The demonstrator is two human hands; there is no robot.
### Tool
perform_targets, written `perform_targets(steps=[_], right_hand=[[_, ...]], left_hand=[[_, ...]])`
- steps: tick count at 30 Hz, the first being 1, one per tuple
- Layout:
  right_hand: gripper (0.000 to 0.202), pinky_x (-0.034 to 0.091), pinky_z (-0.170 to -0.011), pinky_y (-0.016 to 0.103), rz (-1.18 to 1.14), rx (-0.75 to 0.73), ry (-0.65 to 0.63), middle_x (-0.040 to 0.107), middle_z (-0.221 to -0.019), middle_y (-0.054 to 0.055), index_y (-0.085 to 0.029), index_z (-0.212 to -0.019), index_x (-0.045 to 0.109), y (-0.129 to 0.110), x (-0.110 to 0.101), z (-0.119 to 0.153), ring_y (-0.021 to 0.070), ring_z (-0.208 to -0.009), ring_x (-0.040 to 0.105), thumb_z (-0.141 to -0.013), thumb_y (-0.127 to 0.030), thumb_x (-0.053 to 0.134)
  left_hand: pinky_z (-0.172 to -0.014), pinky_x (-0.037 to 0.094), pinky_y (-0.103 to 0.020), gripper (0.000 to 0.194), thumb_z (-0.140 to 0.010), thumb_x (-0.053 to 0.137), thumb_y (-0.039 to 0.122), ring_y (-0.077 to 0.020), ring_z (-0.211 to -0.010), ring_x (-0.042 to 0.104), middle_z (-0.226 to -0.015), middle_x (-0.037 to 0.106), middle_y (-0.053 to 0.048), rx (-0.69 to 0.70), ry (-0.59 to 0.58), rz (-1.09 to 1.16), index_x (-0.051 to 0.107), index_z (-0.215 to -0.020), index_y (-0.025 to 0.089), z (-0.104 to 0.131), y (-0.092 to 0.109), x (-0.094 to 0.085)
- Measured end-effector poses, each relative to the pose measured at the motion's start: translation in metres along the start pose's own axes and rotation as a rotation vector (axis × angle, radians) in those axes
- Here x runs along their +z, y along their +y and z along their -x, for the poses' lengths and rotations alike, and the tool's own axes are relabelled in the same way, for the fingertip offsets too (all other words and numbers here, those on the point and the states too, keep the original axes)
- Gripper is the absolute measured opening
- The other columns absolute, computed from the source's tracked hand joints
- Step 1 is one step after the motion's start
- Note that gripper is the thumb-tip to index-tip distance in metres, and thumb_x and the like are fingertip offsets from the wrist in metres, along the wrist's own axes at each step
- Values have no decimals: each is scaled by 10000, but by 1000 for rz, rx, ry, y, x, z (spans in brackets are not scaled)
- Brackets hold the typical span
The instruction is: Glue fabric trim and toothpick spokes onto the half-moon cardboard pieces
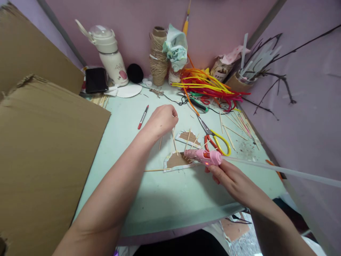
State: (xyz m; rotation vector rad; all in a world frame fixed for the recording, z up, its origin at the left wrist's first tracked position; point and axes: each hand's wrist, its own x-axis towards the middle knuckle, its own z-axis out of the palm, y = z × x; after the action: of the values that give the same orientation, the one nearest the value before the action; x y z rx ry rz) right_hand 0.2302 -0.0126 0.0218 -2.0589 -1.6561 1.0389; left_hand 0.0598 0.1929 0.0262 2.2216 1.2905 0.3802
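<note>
My right hand (222, 174) is wrapped round a pink hot glue gun (204, 156), its small light lit and a long translucent glue stick (277, 170) reaching out of its back. The nozzle meets a half-round cardboard piece (174, 160) with a white edging. Pinched in my left hand (166, 119) is a thin wooden stick (174, 143), whose lower end comes down onto that cardboard. Behind it lies a second half-round cardboard piece (183, 137), with several sticks across the two. One more stick (154, 170) extends from the front piece's left side.
Yellow-and-red-handled scissors (210, 132) lie beyond the glue gun. A red marker (143, 117) is left of my left hand. Colourful pipe cleaners (210, 83), twine (159, 57), a white bottle (113, 60) and a pot of glue sticks (241, 82) line the back. Large cardboard (48, 149) stands left.
</note>
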Motion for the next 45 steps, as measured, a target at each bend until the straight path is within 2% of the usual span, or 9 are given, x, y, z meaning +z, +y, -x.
perform_targets(steps=[10,17,26,30,34,36,41,45], right_hand=[[488,482,-681,356,9,15,-12,599,-736,43,-218,-754,551,2,0,4,207,-708,569,-936,-622,347],[459,482,-640,338,-1,-15,-5,597,-707,30,-232,-742,552,1,-1,6,199,-668,568,-948,-602,375],[463,476,-643,323,1,-14,-21,588,-685,23,-226,-758,564,-1,-3,7,187,-648,555,-956,-597,370],[472,481,-649,322,-39,-10,-12,594,-687,23,-219,-763,580,1,-2,6,184,-651,560,-943,-611,390],[531,469,-604,300,-181,49,-5,600,-682,28,-202,-732,603,4,-5,8,167,-629,554,-936,-640,382],[556,461,-583,294,-255,51,20,602,-680,33,-192,-751,630,6,-8,9,161,-618,547,-931,-655,380],[563,445,-548,290,-339,-51,122,590,-655,34,-188,-817,666,13,-13,13,158,-595,533,-913,-678,405],[585,432,-509,295,-348,-76,289,616,-698,56,-184,-916,671,27,-17,17,163,-575,530,-915,-688,373]], left_hand=[[-915,466,-369,177,-763,517,121,-225,-917,639,-889,728,-75,-4,-20,-5,674,-813,184,1,0,0],[-810,481,-344,183,-759,514,122,-232,-891,641,-889,727,-82,-16,-42,1,673,-825,183,0,1,1],[-788,475,-337,169,-760,520,116,-224,-857,647,-879,728,-80,-2,-30,7,664,-819,182,0,0,3],[-776,473,-333,162,-763,519,120,-221,-843,647,-870,730,-74,-3,-33,-3,662,-809,182,0,1,3],[-786,473,-330,163,-773,522,133,-219,-856,647,-881,732,-72,-6,-30,-3,666,-832,181,0,1,4],[-803,475,-326,160,-781,528,147,-216,-869,647,-885,732,-68,-12,-32,-4,668,-848,185,0,1,4],[-829,478,-329,152,-781,542,159,-222,-881,654,-874,730,-67,-17,-41,3,669,-861,184,-1,3,3],[-824,476,-320,148,-774,538,141,-216,-888,658,-870,734,-56,-32,-63,24,661,-843,186,-1,6,2]])
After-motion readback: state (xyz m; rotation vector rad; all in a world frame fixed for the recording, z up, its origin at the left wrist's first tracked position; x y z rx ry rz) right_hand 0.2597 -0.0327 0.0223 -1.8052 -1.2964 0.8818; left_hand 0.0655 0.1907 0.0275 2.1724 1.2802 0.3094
